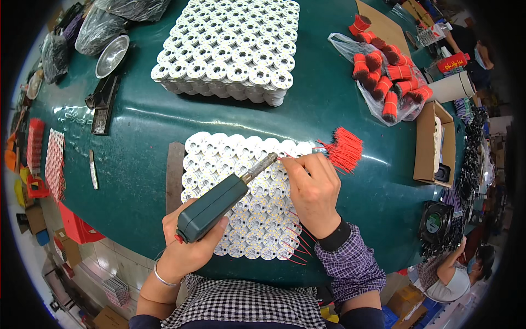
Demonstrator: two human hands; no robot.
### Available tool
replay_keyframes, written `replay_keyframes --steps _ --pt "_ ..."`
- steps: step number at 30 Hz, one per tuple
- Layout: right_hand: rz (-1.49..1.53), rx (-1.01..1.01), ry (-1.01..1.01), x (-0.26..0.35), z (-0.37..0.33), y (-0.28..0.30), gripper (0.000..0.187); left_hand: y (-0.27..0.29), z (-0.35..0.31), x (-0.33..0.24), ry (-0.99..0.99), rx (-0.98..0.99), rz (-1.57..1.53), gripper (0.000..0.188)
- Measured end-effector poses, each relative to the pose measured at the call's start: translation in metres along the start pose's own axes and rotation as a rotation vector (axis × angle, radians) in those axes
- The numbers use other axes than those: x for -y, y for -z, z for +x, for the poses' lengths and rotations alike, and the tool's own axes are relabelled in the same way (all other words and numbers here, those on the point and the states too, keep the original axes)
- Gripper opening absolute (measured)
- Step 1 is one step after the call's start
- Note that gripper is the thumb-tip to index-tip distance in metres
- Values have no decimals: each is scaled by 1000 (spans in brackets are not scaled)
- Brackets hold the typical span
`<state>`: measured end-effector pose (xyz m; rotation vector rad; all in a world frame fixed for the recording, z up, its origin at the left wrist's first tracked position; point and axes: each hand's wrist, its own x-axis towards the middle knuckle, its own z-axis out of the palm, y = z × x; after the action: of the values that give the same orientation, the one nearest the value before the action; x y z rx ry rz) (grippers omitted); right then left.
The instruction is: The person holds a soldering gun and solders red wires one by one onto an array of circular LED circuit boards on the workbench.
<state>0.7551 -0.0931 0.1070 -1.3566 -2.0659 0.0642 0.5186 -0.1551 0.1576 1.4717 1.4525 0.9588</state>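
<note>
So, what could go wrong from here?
The right hand is very close to the metal tip of the green tool; if that's hot, it might get burned. The loose pile of red wires beside that hand could be knocked and scattered. The purple checked sleeve might snag the thin wires sticking out along the right side of the round white boards.

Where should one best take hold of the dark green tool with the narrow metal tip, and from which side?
Probably by its thick, boxy green body, from the lower left, where the left hand holds it: the narrow metal tip points to the upper right, so this side avoids it.
</note>
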Motion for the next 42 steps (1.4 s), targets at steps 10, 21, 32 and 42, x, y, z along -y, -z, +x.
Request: replay_keyframes --steps 10,21,32,42 --pt "-13 -8 -4 2 0 2 20 4 -15 1 -6 -154 -35 21" --pt "28 -20 -65 11 -18 22 18 -1 -19 -1 -28 -77 -65 21" --pt "-12 17 -48 10 -21 18 18 -4 -18 -2 -6 7 -32 19" --pt "-53 8 -29 11 -19 14 18 -3 -18 0 -21 29 3 18"
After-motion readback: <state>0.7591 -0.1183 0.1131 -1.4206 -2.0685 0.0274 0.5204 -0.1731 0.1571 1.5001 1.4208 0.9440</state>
